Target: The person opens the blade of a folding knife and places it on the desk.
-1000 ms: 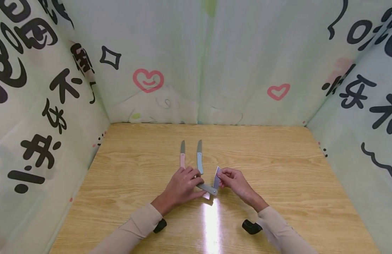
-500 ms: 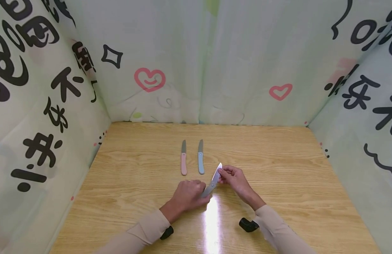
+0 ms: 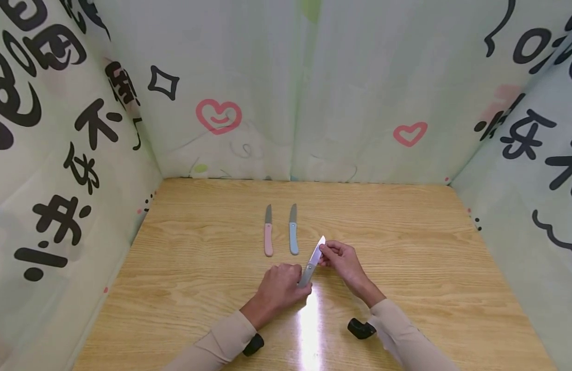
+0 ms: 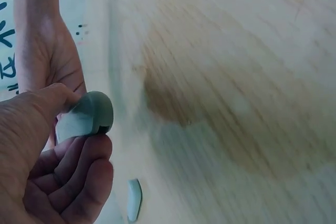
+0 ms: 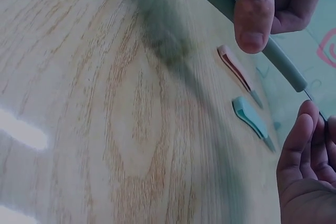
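A grey-handled folding knife, its blade swung out in line with the handle, is held above the table. My left hand grips the handle, with the thumb over it in the left wrist view. Thumb and fingers of my right hand pinch the shiny blade; only a thin bit of it shows beyond the handle in the right wrist view. Farther back, a pink folding knife and a light-blue folding knife lie side by side, both with blades out and pointing away.
A wood-grain table spreads around the hands, with a bright light reflection in front of them. Printed pale curtains enclose its back and both sides. A dark wrist-worn piece sits under each sleeve.
The grey knife's blade has swung from an angle to straight with its handle. My left hand has shifted its grip, drawing nearer me and rightward; the pink and blue knives have stayed put.
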`<state>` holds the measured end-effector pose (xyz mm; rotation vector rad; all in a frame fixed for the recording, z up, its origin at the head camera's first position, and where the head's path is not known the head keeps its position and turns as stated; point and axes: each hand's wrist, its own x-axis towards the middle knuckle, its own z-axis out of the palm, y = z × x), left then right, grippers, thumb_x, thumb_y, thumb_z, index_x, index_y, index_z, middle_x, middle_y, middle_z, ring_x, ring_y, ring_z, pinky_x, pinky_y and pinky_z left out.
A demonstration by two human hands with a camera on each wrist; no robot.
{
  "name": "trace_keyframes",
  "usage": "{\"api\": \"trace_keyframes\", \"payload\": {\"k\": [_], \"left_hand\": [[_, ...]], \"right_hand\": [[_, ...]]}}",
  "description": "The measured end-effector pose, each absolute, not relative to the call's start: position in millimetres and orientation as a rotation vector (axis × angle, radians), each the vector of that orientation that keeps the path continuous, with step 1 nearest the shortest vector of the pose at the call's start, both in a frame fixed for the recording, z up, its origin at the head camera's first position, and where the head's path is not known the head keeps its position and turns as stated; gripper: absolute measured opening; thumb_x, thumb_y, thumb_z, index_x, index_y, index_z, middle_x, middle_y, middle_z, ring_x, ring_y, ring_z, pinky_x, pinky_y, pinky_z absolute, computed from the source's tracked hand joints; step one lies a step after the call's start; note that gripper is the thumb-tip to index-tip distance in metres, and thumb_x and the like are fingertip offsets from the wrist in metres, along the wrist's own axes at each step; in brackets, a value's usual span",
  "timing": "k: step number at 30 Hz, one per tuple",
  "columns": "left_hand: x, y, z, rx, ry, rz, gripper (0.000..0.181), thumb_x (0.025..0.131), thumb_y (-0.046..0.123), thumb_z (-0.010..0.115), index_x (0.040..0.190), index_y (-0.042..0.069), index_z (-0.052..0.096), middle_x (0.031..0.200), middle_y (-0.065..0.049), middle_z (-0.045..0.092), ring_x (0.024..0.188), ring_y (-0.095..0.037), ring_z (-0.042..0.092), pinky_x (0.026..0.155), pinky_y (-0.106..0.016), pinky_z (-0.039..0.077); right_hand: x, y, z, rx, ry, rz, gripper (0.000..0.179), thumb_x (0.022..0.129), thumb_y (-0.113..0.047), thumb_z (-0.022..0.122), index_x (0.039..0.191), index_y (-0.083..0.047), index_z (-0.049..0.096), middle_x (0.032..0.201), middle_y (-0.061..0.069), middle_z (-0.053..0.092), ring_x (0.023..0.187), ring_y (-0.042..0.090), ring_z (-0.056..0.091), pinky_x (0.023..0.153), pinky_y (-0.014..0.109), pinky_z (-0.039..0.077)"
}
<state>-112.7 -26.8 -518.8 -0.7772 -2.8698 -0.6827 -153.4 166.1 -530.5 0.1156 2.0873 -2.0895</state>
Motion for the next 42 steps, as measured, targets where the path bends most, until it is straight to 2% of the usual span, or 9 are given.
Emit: {"api": "trace_keyframes", "payload": {"k": [5, 9, 14, 18, 21, 26, 30, 35, 42], "left_hand": [[-113, -23, -520, -0.761, -2.958, -0.803, 0.031, 0.086, 0.034, 0.079, 0.073, 0.014, 0.059, 0.06, 0.011, 0.048, 0.05, -0.002, 0.041, 0.044, -0.02, 0.033], [-114, -22, -521, -0.725, -2.977, -0.916, 0.031, 0.089, 0.035, 0.078, 0.075, 0.013, 0.061, 0.059, 0.01, 0.05, 0.05, -0.001, 0.043, 0.044, -0.02, 0.034], [-116, -24, -522, -0.672, -2.943, -1.185, 0.028, 0.092, 0.032, 0.077, 0.081, 0.011, 0.062, 0.059, 0.012, 0.05, 0.049, 0.001, 0.044, 0.044, -0.018, 0.036], [-119, -25, -522, -0.639, -2.901, -1.3, 0.022, 0.094, 0.027, 0.075, 0.085, 0.011, 0.063, 0.063, 0.012, 0.053, 0.052, 0.0, 0.047, 0.046, -0.018, 0.039], [-120, -24, -522, -0.623, -2.88, -1.345, 0.015, 0.093, 0.021, 0.073, 0.087, 0.011, 0.065, 0.067, 0.012, 0.056, 0.056, 0.0, 0.05, 0.049, -0.019, 0.041], [-123, -23, -521, -0.611, -2.864, -1.41, 0.006, 0.094, 0.015, 0.067, 0.09, 0.01, 0.068, 0.068, 0.013, 0.058, 0.059, 0.001, 0.051, 0.052, -0.02, 0.042], [-124, -23, -520, -0.619, -2.856, -1.475, 0.013, 0.1, 0.018, 0.063, 0.094, 0.009, 0.07, 0.067, 0.014, 0.059, 0.057, 0.001, 0.051, 0.05, -0.02, 0.041], [-123, -26, -522, -0.593, -2.867, -1.512, 0.025, 0.105, 0.029, 0.057, 0.102, 0.008, 0.072, 0.068, 0.013, 0.061, 0.057, -0.001, 0.052, 0.052, -0.023, 0.042], [-120, -27, -526, -0.63, -2.931, -1.424, 0.014, 0.1, 0.021, 0.06, 0.095, 0.012, 0.07, 0.068, 0.015, 0.058, 0.059, -0.001, 0.053, 0.057, -0.024, 0.044]], "right_hand": [[-155, 165, -533, 0.138, 2.123, -2.088, 0.023, 0.103, -0.004, 0.059, 0.108, 0.018, 0.061, 0.077, 0.006, 0.066, 0.068, 0.009, 0.061, 0.065, 0.022, 0.053], [-156, 166, -533, 0.147, 2.096, -2.115, 0.029, 0.105, -0.012, 0.057, 0.107, 0.017, 0.062, 0.08, 0.007, 0.064, 0.07, 0.012, 0.062, 0.067, 0.023, 0.054], [-153, 169, -532, 0.065, 2.027, -2.127, 0.049, 0.11, -0.028, 0.045, 0.114, 0.018, 0.061, 0.093, 0.011, 0.064, 0.079, 0.015, 0.064, 0.074, 0.028, 0.056], [-149, 170, -534, -0.085, 1.982, -2.049, 0.048, 0.111, -0.022, 0.041, 0.123, 0.022, 0.057, 0.108, 0.02, 0.067, 0.089, 0.015, 0.066, 0.079, 0.031, 0.056], [-148, 170, -534, -0.177, 1.941, -2.001, 0.044, 0.109, -0.017, 0.045, 0.129, 0.021, 0.055, 0.118, 0.026, 0.065, 0.094, 0.016, 0.066, 0.082, 0.034, 0.056], [-150, 170, -531, -0.199, 1.981, -1.949, 0.041, 0.107, -0.019, 0.054, 0.129, 0.016, 0.057, 0.107, 0.014, 0.07, 0.094, 0.016, 0.066, 0.086, 0.037, 0.054], [-154, 169, -528, -0.139, 2.072, -1.906, 0.036, 0.106, -0.019, 0.056, 0.123, 0.013, 0.061, 0.099, 0.007, 0.069, 0.093, 0.016, 0.064, 0.087, 0.041, 0.052], [-169, 166, -527, -0.02, 2.211, -1.915, 0.031, 0.105, -0.019, 0.059, 0.115, 0.01, 0.065, 0.089, 0.006, 0.066, 0.085, 0.019, 0.062, 0.084, 0.041, 0.054], [-201, 164, -530, 0.039, 2.446, -1.798, 0.032, 0.104, -0.02, 0.061, 0.119, 0.006, 0.07, 0.097, 0.01, 0.069, 0.087, 0.021, 0.061, 0.076, 0.028, 0.052]]}}
